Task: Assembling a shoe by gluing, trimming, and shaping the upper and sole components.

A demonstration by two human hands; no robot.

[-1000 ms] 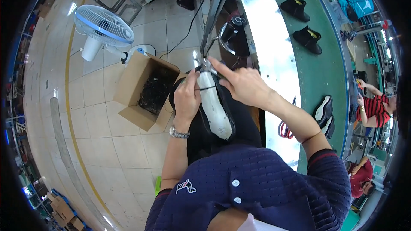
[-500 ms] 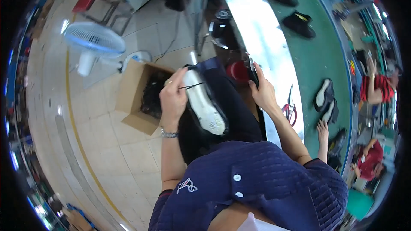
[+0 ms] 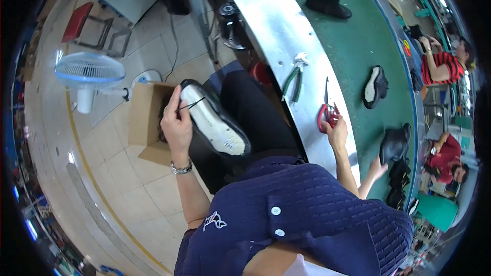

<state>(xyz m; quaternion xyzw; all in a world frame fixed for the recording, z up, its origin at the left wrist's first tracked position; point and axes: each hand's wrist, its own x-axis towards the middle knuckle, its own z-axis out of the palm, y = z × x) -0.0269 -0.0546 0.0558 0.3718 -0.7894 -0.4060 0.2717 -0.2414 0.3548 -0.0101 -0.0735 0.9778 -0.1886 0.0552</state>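
1. Here, the left hand (image 3: pixel 176 130) grips the black shoe (image 3: pixel 217 121) over the lap (image 3: pixel 250 107), some fingers hidden.
2. Its smooth whitish sole (image 3: pixel 211 122) faces up, long axis slanting upper left to lower right.
3. Green-handled pliers (image 3: pixel 299 67) lie on the shiny metal tabletop (image 3: pixel 281 28).
4. Scissors (image 3: pixel 328 101) point away; the half-curled right hand (image 3: pixel 337 132) touches their red loops, grip unclear.

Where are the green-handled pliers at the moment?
In the head view, the green-handled pliers lie on the shiny metal worktop, left of the red-handled scissors at the person's right hand.
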